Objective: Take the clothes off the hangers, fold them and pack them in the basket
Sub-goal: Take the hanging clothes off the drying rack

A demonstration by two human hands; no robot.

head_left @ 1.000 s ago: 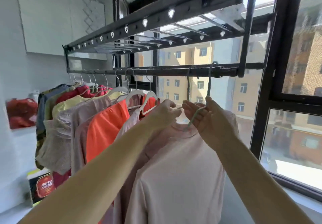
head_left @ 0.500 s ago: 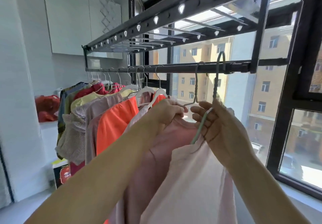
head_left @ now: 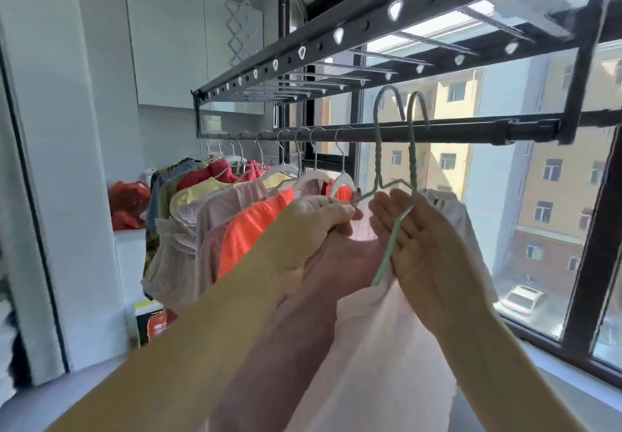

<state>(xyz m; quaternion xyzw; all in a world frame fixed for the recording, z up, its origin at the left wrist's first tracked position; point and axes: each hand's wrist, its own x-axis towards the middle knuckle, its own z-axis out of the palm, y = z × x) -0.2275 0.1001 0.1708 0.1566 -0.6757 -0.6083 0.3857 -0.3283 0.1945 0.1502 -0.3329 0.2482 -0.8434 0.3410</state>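
Gripping hangers: left hand [head_left: 323, 219] pinches one [head_left: 376, 149] | right hand [head_left: 434, 250] clasps other [head_left: 411, 149] | pink garments [head_left: 370, 347] below hands

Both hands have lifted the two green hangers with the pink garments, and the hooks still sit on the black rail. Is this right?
Not quite. In the head view the hooks of the two green hangers are raised clear above the black rail. The left hand and right hand do hold them.

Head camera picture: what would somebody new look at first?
Probably the two hands in the middle: the left hand and the right hand each hold a pale green wire hanger, both hooks lifted above the dark rail. Pink shirts droop below them. To the left, an orange top glows among clothes on the rail.
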